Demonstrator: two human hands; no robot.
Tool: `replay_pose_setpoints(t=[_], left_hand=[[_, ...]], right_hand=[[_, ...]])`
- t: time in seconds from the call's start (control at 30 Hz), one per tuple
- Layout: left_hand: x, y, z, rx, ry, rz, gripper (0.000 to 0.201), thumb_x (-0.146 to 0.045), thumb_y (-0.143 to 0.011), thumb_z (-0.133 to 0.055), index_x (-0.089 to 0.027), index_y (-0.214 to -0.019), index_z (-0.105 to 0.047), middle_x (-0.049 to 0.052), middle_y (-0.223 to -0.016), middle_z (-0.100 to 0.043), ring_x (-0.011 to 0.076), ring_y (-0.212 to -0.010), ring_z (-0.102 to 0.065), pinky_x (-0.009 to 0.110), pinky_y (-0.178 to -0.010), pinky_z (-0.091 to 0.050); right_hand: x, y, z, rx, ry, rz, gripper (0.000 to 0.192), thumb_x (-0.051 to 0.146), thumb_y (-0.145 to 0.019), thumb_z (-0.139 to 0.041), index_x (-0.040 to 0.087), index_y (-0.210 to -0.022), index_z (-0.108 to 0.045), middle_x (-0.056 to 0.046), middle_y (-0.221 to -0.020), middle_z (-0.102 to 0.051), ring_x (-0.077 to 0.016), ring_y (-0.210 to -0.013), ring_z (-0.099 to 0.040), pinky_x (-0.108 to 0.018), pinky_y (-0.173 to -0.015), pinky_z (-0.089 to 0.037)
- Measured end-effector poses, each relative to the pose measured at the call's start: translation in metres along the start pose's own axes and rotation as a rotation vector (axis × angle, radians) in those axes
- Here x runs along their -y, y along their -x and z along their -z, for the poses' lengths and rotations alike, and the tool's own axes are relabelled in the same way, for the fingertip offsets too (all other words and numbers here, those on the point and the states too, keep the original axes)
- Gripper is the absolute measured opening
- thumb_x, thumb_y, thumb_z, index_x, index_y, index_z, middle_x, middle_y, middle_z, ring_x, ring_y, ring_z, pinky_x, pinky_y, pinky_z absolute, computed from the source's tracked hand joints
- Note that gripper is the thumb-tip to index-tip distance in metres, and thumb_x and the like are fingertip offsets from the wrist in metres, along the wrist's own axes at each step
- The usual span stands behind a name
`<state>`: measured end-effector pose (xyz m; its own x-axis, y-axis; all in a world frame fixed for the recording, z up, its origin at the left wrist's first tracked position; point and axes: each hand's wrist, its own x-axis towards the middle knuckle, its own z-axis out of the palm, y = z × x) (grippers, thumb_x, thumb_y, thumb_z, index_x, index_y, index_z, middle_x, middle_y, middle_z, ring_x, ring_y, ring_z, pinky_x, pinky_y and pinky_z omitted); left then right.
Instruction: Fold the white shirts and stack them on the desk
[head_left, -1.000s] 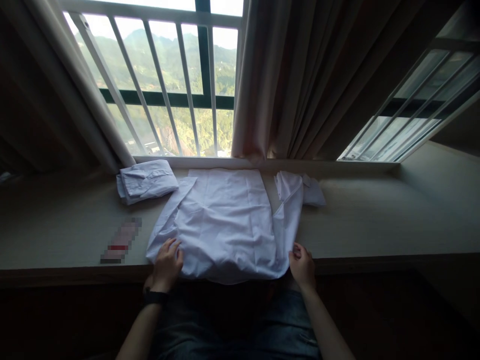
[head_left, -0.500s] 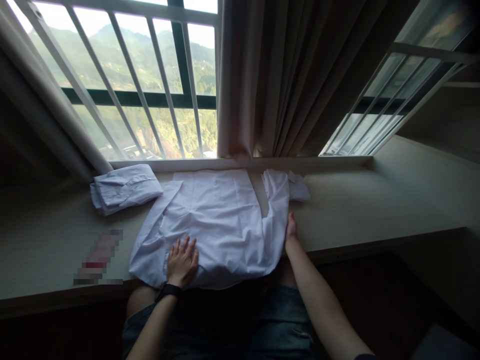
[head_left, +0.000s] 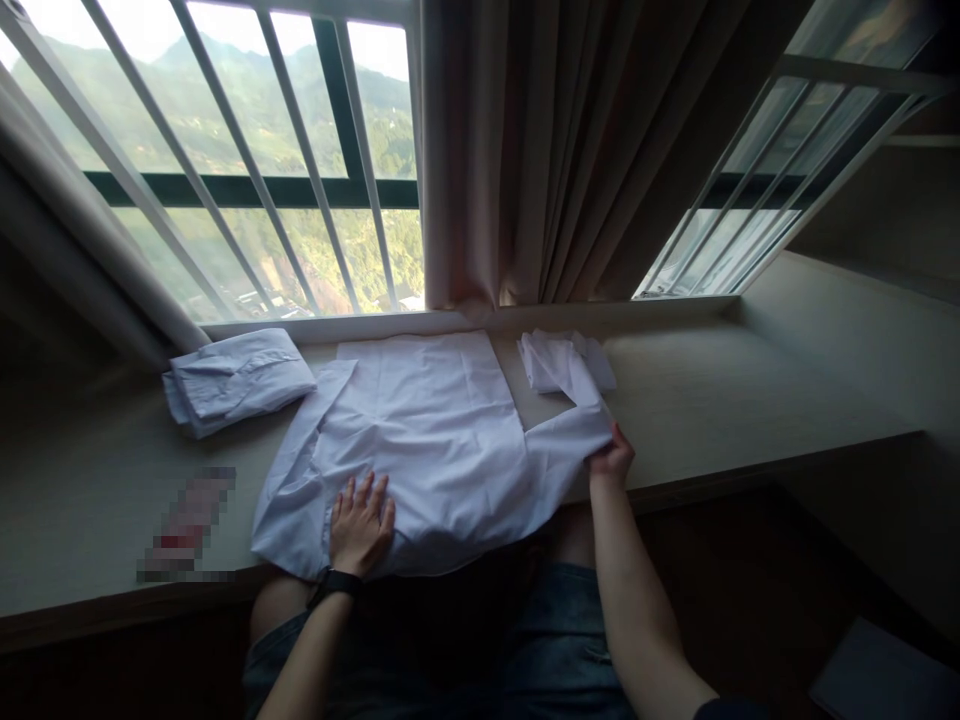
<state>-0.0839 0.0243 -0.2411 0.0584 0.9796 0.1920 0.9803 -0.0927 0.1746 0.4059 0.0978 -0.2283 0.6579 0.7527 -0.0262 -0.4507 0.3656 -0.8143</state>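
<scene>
A white shirt (head_left: 435,440) lies spread over the ledge in front of me, its near edge hanging over my lap. My left hand (head_left: 362,525) rests flat on the lower left of the cloth, fingers spread. At the shirt's right side, my right hand (head_left: 613,455) is closed on the sleeve (head_left: 574,430), which bends outward there. The sleeve's far end lies bunched near the back of the ledge. My right fingertips are partly hidden by the fabric and the hand itself.
A folded white garment (head_left: 238,380) lies at the back left of the ledge (head_left: 712,400). Left of the shirt is a blurred-out reddish item (head_left: 187,525). Behind stand a barred window (head_left: 262,190) and curtains (head_left: 517,150). A grey flat object (head_left: 885,670) is low at the right.
My right hand has taken hold of the sleeve and drawn its middle outward to the right. My left hand stays flat on the shirt. The view has shifted slightly.
</scene>
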Motion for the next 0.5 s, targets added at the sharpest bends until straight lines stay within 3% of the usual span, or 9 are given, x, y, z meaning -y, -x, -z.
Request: replay_pose_setpoints(t=[0.1,0.2,0.3,0.4,0.5], left_hand=[[0.0,0.0,-0.001,-0.002,-0.022,-0.001,0.055,-0.042,-0.097,-0.042,-0.026,-0.149,-0.049,0.005,-0.161,-0.037,0.0325,-0.15,-0.025,0.052,-0.122,-0.016],[-0.001,0.0,-0.001,0.003,-0.045,0.001,0.055,-0.041,-0.097,-0.042,-0.026,-0.149,-0.048,0.004,-0.161,-0.036,0.0324,-0.149,-0.025,0.052,-0.122,-0.017],[-0.002,0.0,0.001,0.003,-0.056,-0.002,0.054,-0.04,-0.097,-0.042,-0.025,-0.149,-0.049,0.004,-0.161,-0.036,0.0324,-0.149,-0.026,0.051,-0.122,-0.018],[-0.001,0.0,0.001,0.004,-0.062,-0.005,0.054,-0.04,-0.098,-0.041,-0.026,-0.15,-0.048,0.004,-0.161,-0.036,0.0318,-0.149,-0.026,0.05,-0.122,-0.019],[-0.001,0.0,0.002,0.011,-0.067,0.002,0.054,-0.041,-0.099,-0.039,-0.026,-0.15,-0.047,0.003,-0.161,-0.037,0.0314,-0.149,-0.026,0.05,-0.122,-0.019]], right_hand=[[0.014,0.005,0.024,-0.074,-0.189,-0.141,0.029,0.028,-0.07,-0.064,0.019,-0.097,-0.066,-0.002,-0.093,-0.074,-0.0224,-0.092,-0.069,-0.039,-0.085,-0.059],[0.02,0.005,0.039,-0.129,-0.222,-0.183,0.023,0.025,-0.07,-0.063,0.018,-0.091,-0.066,-0.001,-0.082,-0.073,-0.0207,-0.081,-0.07,-0.035,-0.076,-0.061],[0.022,-0.002,0.041,-0.153,-0.199,-0.148,0.031,0.026,-0.073,-0.063,0.019,-0.104,-0.068,0.001,-0.082,-0.073,-0.0173,-0.076,-0.07,-0.03,-0.073,-0.06],[0.03,-0.017,0.035,-0.057,-0.21,-0.116,0.047,0.024,-0.075,-0.063,0.026,-0.122,-0.066,0.004,-0.09,-0.074,-0.0157,-0.081,-0.07,-0.028,-0.074,-0.06],[0.047,-0.034,0.032,-0.077,-0.256,-0.057,0.046,0.023,-0.076,-0.064,0.026,-0.122,-0.066,0.002,-0.098,-0.074,-0.0169,-0.089,-0.07,-0.032,-0.081,-0.06]])
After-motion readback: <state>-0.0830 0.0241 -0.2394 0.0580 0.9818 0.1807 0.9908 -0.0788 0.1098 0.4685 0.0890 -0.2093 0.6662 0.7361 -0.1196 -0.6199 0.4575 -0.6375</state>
